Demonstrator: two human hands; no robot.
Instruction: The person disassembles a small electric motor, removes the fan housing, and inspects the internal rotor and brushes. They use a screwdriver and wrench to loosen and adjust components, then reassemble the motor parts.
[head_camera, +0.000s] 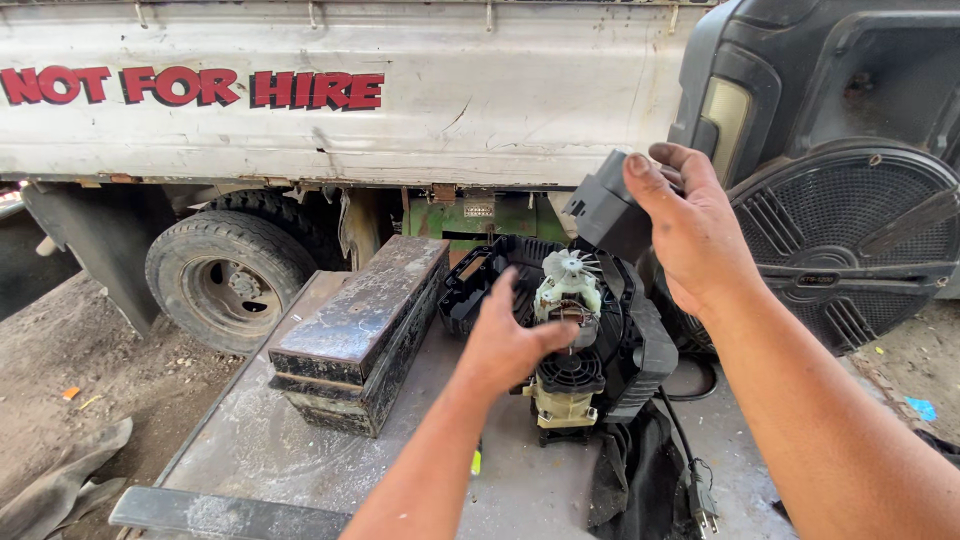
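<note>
Opened motor on desk; slip risk.
I see left hand gripping motor; right hand clutching cover, which may drop.

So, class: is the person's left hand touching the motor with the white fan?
Touching. The head view shows the left hand with its thumb pressed against the motor just below the white fan, no gap visible.

Viewpoint: worn at head height, above both forearms
Direction: angled forward and down toward the scuffed grey metal workbench
Nearness: close, within arm's reach
Views: one only
</note>
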